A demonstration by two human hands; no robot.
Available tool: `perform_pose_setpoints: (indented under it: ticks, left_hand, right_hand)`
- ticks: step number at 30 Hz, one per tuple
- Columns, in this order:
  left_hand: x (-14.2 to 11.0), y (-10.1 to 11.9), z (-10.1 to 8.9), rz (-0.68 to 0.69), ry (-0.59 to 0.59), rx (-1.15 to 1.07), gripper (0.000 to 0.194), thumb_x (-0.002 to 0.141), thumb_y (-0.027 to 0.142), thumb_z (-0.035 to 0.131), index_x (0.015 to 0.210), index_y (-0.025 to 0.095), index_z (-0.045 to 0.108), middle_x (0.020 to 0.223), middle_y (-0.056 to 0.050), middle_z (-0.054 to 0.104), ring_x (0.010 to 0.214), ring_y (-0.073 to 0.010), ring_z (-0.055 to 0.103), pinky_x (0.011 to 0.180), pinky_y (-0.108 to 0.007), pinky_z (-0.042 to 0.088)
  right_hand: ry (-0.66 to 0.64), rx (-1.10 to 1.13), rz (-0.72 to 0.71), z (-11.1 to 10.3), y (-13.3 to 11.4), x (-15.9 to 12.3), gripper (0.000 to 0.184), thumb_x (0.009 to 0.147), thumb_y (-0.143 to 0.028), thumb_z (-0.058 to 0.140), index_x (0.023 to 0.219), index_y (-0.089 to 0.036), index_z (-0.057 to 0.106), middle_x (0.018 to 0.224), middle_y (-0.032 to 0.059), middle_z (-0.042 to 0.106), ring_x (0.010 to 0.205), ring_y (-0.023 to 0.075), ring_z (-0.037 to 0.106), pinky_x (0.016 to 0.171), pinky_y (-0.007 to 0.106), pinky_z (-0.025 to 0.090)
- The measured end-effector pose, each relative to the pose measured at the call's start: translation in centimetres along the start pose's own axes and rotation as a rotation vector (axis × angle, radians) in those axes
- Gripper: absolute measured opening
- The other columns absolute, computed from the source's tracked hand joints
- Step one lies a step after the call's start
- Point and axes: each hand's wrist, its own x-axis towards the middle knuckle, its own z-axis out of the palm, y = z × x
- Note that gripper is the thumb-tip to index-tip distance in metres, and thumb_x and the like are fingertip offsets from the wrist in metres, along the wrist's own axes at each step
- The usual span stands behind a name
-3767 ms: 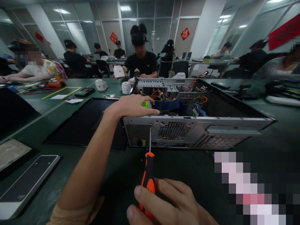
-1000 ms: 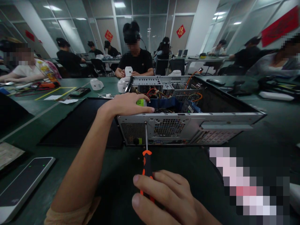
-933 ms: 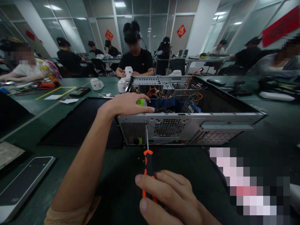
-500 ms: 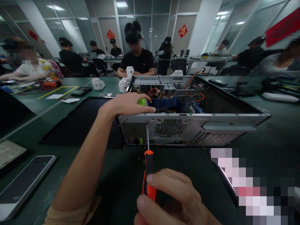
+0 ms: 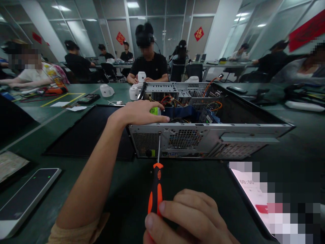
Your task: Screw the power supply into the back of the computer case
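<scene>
A black and orange screwdriver (image 5: 156, 189) is pinched between the thumb and fingers of my right hand (image 5: 190, 217). Its metal shaft points away from me, the tip at a screw hole in the rear panel of a computer case (image 5: 213, 130), beside a honeycomb grille. My left hand (image 5: 141, 113) lies with fingers stretched over the top edge of the case, on the power supply, whose green label (image 5: 154, 110) shows by the fingers. Inside the open case are cables and a blue ribbon cable (image 5: 181, 112). A small screw (image 5: 151, 172) lies on the table near the screwdriver.
A black side panel (image 5: 83, 135) lies left of the case. A white phone-like device (image 5: 30, 193) is at front left, a lit phone (image 5: 254, 193) at front right. White rounded devices (image 5: 106, 90) stand behind. Across the table sits a person (image 5: 149, 64) holding one.
My right hand has turned the screwdriver, so its handle shows a different side and leans slightly left. The tip stays at the same hole. My left hand has not moved.
</scene>
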Motion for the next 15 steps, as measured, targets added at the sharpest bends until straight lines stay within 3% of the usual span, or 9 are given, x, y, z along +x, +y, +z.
perform_pose_setpoints:
  ticks: [7, 10, 15]
  left_hand:
    - [-0.2, 0.1, 0.0, 0.013, 0.004, -0.01, 0.087, 0.089, 0.087, 0.041, 0.154, 0.032, 0.056, 0.155, -0.01, 0.06, 0.14, -0.0381, 0.056, 0.114, -0.052, 0.043]
    - [-0.2, 0.1, -0.1, 0.01, -0.002, -0.003, 0.087, 0.089, 0.088, 0.04, 0.154, 0.033, 0.055, 0.155, -0.009, 0.061, 0.141, -0.038, 0.056, 0.115, -0.052, 0.043]
    - [-0.2, 0.2, -0.1, 0.0, -0.001, 0.002, 0.086, 0.089, 0.088, 0.04, 0.155, 0.033, 0.055, 0.154, -0.008, 0.062, 0.141, -0.0383, 0.056, 0.114, -0.051, 0.043]
  right_hand:
    - [0.076, 0.073, -0.055, 1.5, 0.1, -0.5, 0.018, 0.105, -0.017, 0.064, 0.105, -0.029, 0.077, 0.122, -0.0113, 0.08, 0.08, 0.0057, 0.072, 0.08, 0.021, 0.062]
    - [0.081, 0.049, -0.029, 1.7, 0.0, -0.4, 0.019, 0.106, -0.018, 0.062, 0.109, -0.029, 0.078, 0.122, -0.0115, 0.08, 0.086, 0.0068, 0.073, 0.084, 0.021, 0.062]
    - [0.142, 0.063, -0.074, 2.0, 0.8, -0.4, 0.019, 0.102, -0.017, 0.065, 0.102, -0.028, 0.081, 0.122, -0.0042, 0.078, 0.087, 0.0084, 0.074, 0.074, 0.02, 0.062]
